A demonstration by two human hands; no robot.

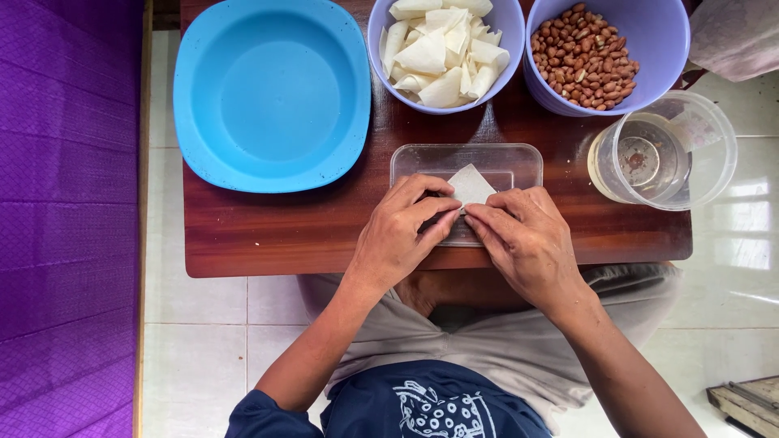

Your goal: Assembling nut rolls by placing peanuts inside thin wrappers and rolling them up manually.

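Currently both hands, left (398, 235) and right (523, 239), pinch one wrapper sheet (471, 185) over the clear tray (519, 162); folded pieces (438, 45) fill the bowl beyond.

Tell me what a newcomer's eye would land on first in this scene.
First, the two hands meeting at the table's near edge: the left hand and right hand pinch a small white wrapper over a clear plastic tray. Next, the big blue plate at the far left of the wooden table. Behind the tray stand a bowl of folded wrappers and a bowl of peanuts.
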